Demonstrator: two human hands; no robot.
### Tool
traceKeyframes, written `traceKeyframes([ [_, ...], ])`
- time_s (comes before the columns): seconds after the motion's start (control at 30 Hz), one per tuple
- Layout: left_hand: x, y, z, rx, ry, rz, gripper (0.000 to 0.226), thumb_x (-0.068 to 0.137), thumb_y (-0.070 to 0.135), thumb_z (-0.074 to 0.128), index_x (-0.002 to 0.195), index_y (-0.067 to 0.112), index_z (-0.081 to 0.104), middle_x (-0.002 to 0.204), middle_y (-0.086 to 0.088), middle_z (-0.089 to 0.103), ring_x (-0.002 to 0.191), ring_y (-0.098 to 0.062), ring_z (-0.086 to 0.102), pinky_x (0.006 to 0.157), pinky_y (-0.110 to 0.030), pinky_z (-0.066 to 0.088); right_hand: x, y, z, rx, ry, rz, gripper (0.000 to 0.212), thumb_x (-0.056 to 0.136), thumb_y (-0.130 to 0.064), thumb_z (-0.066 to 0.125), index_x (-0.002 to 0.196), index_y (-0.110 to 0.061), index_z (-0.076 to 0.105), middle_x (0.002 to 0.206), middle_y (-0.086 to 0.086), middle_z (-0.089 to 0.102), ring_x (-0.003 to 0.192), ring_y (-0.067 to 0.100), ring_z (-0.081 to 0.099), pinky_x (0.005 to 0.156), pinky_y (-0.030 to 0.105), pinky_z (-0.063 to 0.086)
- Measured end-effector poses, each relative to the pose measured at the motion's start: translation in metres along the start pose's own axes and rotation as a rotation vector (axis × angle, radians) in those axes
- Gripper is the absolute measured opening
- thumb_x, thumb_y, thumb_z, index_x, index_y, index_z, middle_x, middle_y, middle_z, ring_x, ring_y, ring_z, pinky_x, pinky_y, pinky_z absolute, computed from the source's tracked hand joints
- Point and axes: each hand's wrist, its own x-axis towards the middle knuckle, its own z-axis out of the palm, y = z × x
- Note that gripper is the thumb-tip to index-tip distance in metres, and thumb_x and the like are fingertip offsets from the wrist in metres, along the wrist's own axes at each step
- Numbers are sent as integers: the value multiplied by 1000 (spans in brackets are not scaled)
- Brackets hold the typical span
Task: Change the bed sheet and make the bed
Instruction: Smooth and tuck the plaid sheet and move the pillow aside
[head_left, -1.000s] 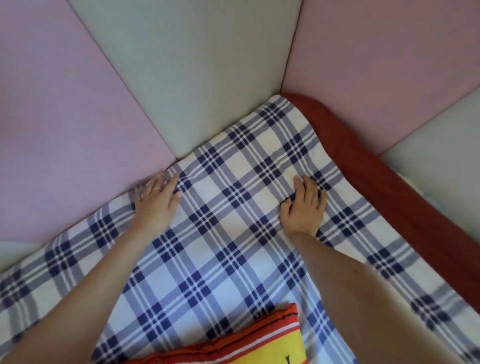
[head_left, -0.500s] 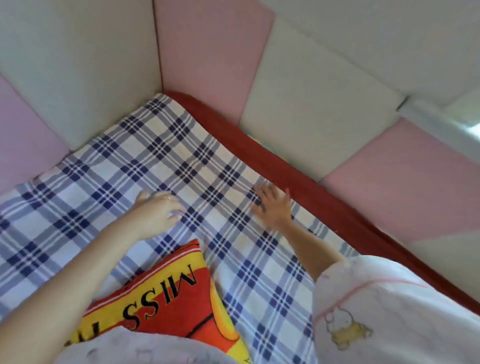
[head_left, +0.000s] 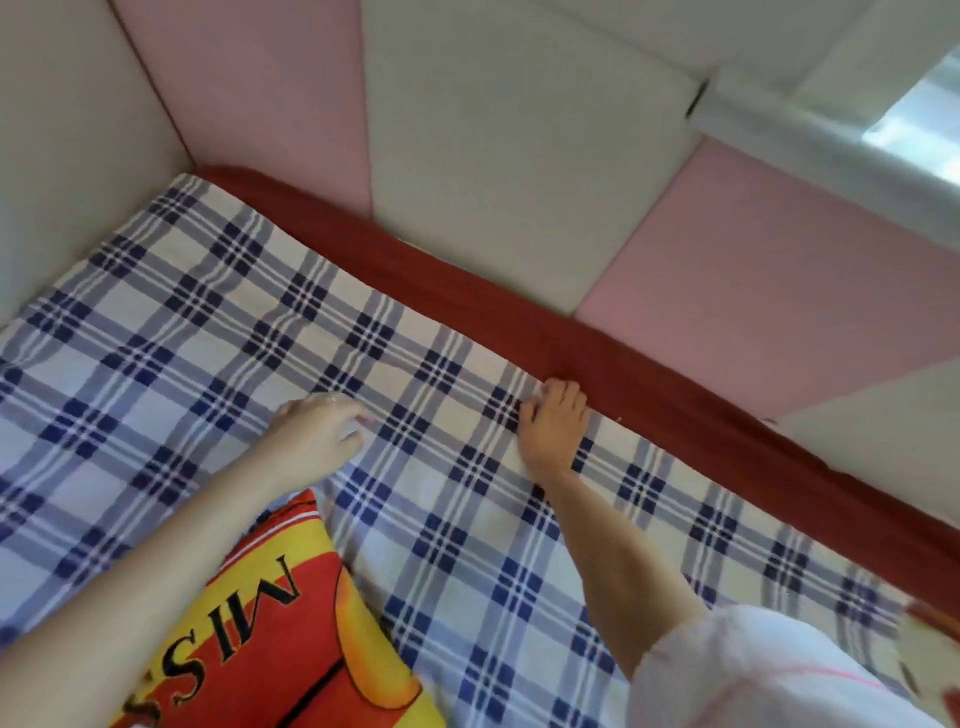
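Note:
A blue and white plaid bed sheet (head_left: 208, 338) lies spread over the bed, reaching into the far left corner. Along its far edge a strip of red underlay (head_left: 467, 296) shows next to the wall. My right hand (head_left: 553, 428) sits at that far edge, its fingers curled down over the sheet's border by the red strip. Flat on the sheet a little to its left rests my left hand (head_left: 317, 436), fingers loosely bent and holding nothing.
A red and yellow pillow (head_left: 270, 623) with black letters lies on the sheet under my left forearm. Padded pink and white wall panels (head_left: 519, 171) close in the bed at the back and left. A window sill (head_left: 831, 140) shows at top right.
My view has swung right along the wall. My right hand has slid from the sheet's middle out to its far edge and curled there. My left hand has followed to the right.

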Motion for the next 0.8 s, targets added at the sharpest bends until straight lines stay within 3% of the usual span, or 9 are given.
traceKeyframes([
  [0.13,59,27,31,-58,147,55,35,90,12,56,124,12,58,134,-5,53,111,-22,56,96,-39,46,8,14,28,-26,93,-89,26,79,-22,41,96,-8,56,92,10,53,83,28,47,79,38,32],
  [0.3,141,65,39,11,361,84,73,82,7,65,146,13,31,156,-15,18,142,-35,20,114,-50,21,16,22,38,-8,82,-84,26,77,-23,42,95,-10,56,92,9,53,83,25,41,78,35,29],
  [0.37,170,71,37,140,449,157,83,75,7,70,146,13,28,154,-19,20,141,-37,19,113,-54,15,18,24,42,10,80,-84,26,77,-24,42,94,-10,55,92,10,52,83,24,38,78,36,29],
  [0.43,189,70,35,270,489,222,77,70,8,71,140,11,37,143,-18,37,135,-36,30,111,-55,16,20,25,45,14,74,-84,26,78,-24,41,94,-9,55,92,10,52,83,24,38,77,36,30],
  [0.53,205,61,33,370,532,330,54,70,3,67,121,13,55,113,-11,57,110,-30,45,99,-47,26,21,26,47,-2,87,-82,27,79,-24,40,95,-9,55,92,11,52,82,24,38,76,37,30],
  [0.67,208,59,23,357,573,526,26,66,-3,63,90,7,64,94,-12,61,90,-27,45,76,-39,36,21,25,47,-45,80,-74,26,79,-25,39,96,-10,52,92,12,52,81,26,40,76,38,28],
  [0.8,207,58,14,357,466,661,19,64,-3,63,81,5,62,92,-12,62,82,-28,53,53,-35,46,20,24,46,-67,64,-64,25,80,-25,38,95,-9,50,92,13,51,81,27,42,77,37,28],
])
